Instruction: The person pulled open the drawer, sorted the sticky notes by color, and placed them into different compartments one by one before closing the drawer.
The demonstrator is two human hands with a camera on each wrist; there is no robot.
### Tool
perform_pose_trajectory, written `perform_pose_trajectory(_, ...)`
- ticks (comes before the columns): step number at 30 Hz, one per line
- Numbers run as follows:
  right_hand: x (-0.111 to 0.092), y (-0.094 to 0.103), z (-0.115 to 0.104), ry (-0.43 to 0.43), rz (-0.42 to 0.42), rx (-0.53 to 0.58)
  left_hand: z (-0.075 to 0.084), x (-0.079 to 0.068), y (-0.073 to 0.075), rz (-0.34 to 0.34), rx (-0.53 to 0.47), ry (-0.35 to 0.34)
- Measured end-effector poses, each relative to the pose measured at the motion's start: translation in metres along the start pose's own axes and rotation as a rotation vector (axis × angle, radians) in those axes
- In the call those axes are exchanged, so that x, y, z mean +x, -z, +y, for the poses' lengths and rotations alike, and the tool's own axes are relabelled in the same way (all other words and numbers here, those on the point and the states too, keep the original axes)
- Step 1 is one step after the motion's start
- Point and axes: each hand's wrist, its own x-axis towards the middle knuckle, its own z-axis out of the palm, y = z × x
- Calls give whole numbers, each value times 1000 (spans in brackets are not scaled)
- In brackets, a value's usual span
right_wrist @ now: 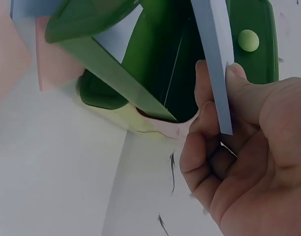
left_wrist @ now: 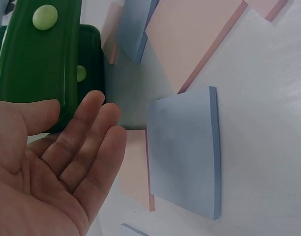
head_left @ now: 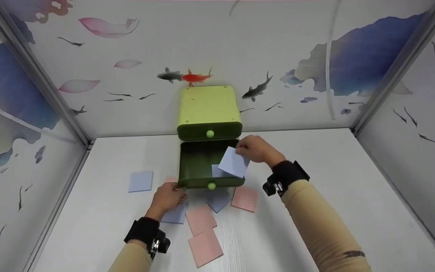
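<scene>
My right hand (head_left: 258, 149) pinches a blue sticky note pad (head_left: 233, 161) between thumb and fingers, tilted over the pulled-out lower drawer (head_left: 195, 183). The right wrist view shows this pad edge-on. Another blue pad (head_left: 215, 171) lies inside the drawer, partly hidden by the held one. At the drawer's front left corner my left hand (head_left: 167, 198) grips the green edge. In the left wrist view the thumb lies against the drawer front, and the other fingers reach underneath. The drawer belongs to a small yellow-green cabinet (head_left: 208, 105), whose upper drawer (head_left: 195, 132) is closed.
On the white table (head_left: 296, 234) lie several pads. A blue pad (head_left: 141, 181) sits at the left. Pink pads (head_left: 205, 247) and blue ones spread before the drawer, with another pink pad (head_left: 245, 198) at its right. Patterned walls (head_left: 278, 45) enclose the table.
</scene>
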Motion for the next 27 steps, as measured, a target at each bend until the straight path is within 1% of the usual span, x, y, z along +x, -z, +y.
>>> perform_pose_trajectory(4, 5, -10, -4, -15, 51, -3, 1, -1, 0, -1, 1, -4)
perform_pose_trajectory(9, 9, -21, -11, -75, 142, 8, 1, -1, 0, -5, -13, -4)
perform_pose_trajectory(13, 11, -27, -18, -136, 215, 43, 2, 0, 0, 1, -11, 0)
perform_pose_trajectory(16, 12, -32, -21, -171, 253, 72, 2, 1, -1, 5, -10, 5)
perform_pose_trajectory(20, 11, -39, -24, -197, 283, 99, 1, 1, -1, 2, -17, 12)
perform_pose_trajectory(27, 7, -50, -25, -233, 276, 106, 1, 1, -1, 2, -21, 12)
